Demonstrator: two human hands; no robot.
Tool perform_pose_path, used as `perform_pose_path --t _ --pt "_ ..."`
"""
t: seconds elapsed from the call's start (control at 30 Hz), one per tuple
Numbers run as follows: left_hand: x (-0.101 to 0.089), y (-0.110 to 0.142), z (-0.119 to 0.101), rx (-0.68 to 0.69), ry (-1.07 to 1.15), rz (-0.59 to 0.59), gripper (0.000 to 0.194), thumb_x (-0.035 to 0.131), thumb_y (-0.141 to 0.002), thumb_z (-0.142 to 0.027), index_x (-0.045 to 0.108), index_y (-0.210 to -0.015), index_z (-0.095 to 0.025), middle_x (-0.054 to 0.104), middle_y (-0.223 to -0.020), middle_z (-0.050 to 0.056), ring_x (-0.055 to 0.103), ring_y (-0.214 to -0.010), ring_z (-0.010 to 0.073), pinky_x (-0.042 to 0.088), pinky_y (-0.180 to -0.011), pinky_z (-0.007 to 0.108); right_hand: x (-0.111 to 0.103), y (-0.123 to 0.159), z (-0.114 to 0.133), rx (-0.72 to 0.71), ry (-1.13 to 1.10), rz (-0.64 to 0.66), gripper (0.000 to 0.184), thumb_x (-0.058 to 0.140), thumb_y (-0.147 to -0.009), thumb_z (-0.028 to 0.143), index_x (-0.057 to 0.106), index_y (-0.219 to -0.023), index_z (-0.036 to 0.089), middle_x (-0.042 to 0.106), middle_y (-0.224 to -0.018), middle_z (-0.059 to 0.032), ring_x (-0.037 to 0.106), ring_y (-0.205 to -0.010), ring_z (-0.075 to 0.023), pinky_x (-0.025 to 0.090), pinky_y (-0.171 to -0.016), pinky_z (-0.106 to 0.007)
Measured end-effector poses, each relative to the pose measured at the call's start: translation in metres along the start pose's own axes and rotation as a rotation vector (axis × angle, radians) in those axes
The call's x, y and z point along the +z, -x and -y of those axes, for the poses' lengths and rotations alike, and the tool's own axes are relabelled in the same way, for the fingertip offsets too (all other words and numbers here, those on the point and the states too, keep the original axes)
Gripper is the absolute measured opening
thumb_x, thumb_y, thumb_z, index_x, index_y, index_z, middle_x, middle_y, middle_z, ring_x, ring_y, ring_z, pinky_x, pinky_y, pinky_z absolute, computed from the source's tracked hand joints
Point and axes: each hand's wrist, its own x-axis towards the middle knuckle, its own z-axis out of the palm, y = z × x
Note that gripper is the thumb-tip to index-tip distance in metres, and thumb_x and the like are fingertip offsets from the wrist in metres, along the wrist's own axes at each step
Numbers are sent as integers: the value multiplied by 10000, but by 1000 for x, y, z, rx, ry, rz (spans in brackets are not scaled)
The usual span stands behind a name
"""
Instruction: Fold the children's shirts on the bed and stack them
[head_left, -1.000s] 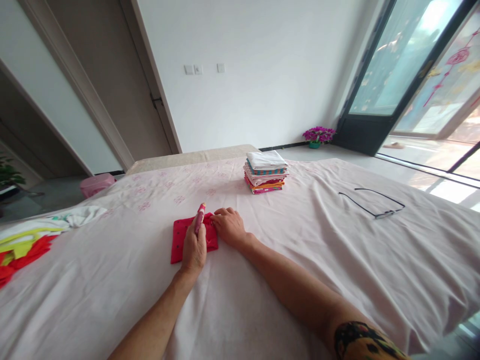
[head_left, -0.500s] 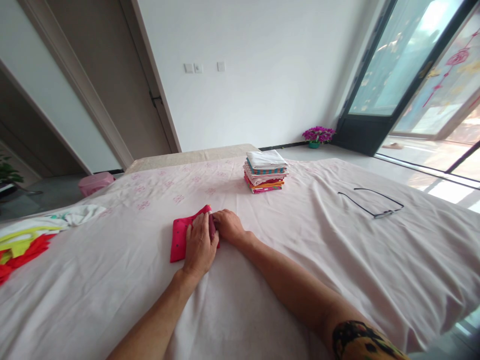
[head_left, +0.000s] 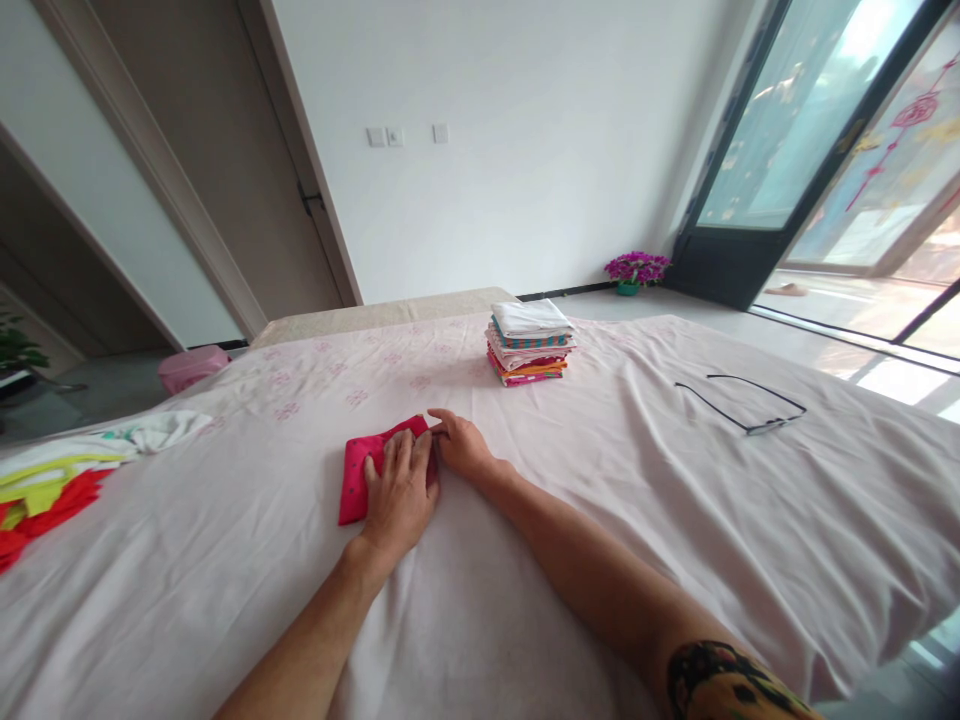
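A folded red garment (head_left: 358,470) with small dark dots lies on the pale pink sheet, in front of me and left of centre. My left hand (head_left: 397,490) rests palm down on its right half, fingers stretched out and slightly spread. At the garment's right edge is my right hand (head_left: 463,447), its index finger extended and apart from the thumb, the other fingers curled under. The fingertips touch the edge there; part of that edge is covered by both hands. Farther off stands a neat stack of folded clothes (head_left: 531,345), white on top, with teal, pink, orange and red layers below.
Eyeglasses (head_left: 765,425) lie on the sheet (head_left: 637,480) to the right. Loose white, yellow and red clothes (head_left: 67,480) are heaped at the left edge. Beyond the bed are a pink plastic bin (head_left: 193,368), a potted purple flower (head_left: 636,270) and a glass door (head_left: 787,150).
My left hand has flattened the dark folded part onto the red garment and spread its fingers. My right hand has loosened at the edge, its index finger now stretched out.
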Motion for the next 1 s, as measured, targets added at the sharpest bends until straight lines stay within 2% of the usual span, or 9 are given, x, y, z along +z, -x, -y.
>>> perform_pose_path --t 0.1,0.2,0.33,0.43,0.53,0.6,0.67,0.83,1.0 --pt "-1 1 -2 -19 -7 20 637 507 -912 -441 399 -1480 -174 377 -1535 209 357 -1386 410 257 -1073 685 -3 1 2 -5 31 -95 510 452 -847 71 534 -1338 183 722 -1144 -56 619 -1117 -192 446 -1020 -350" --pt "3 1 -1 -26 33 29 656 506 -907 -480 396 -1474 -169 379 -1530 214 336 -1398 408 255 -1064 702 -5 5 11 -129 -5 -155 438 453 -902 144 547 -1327 195 654 -1277 -70 572 -1192 -189 406 -1075 -367" --pt "6 -3 11 12 173 59 709 542 -867 -531 418 -1452 -152 395 -1520 220 329 -1412 401 252 -1079 699 -5 13 24 -235 -96 -23 425 441 -961 276 517 -1373 204 597 -1364 -66 538 -1260 -181 384 -1105 -353" --pt "-1 -9 34 68 372 144 589 534 -870 -407 498 -1400 -152 472 -1485 170 395 -1399 328 320 -1129 569 -5 17 26 -230 -85 74 423 399 -990 330 521 -1376 207 616 -1340 -72 566 -1232 -193 412 -1080 -367" --pt "-12 -12 61 -2 534 105 459 374 -910 -229 605 -1303 -186 628 -1342 88 566 -1261 217 439 -1085 405 -7 17 27 -199 -23 28 422 360 -1004 332 530 -1368 201 614 -1339 -86 565 -1231 -202 412 -1076 -379" --pt "-15 -13 74 -59 503 3 454 339 -914 -194 652 -1243 -186 672 -1274 81 601 -1215 212 456 -1072 396 -8 14 33 -215 43 -10 430 356 -1000 306 518 -1379 183 593 -1361 -105 527 -1274 -211 388 -1097 -389" --pt "-14 -13 80 -41 405 -65 437 345 -933 -215 656 -1234 -155 658 -1292 109 564 -1262 249 417 -1104 444 -8 11 43 -266 129 5 447 350 -991 265 497 -1397 151 562 -1392 -130 468 -1334 -221 349 -1128 -401" --pt "4 -10 79 -8 226 -24 491 328 -991 -348 549 -1358 -108 565 -1396 175 451 -1362 319 341 -1123 528 7 9 63 -306 339 140 501 351 -1003 310 413 -1461 116 421 -1512 -159 317 -1435 -274 261 -1170 -479" --pt "22 0 86 35 157 -28 482 376 -971 -342 547 -1363 -120 532 -1431 173 404 -1392 308 314 -1141 523 22 19 47 -243 424 218 555 395 -1007 399 361 -1496 140 353 -1556 -151 264 -1460 -278 253 -1171 -493"
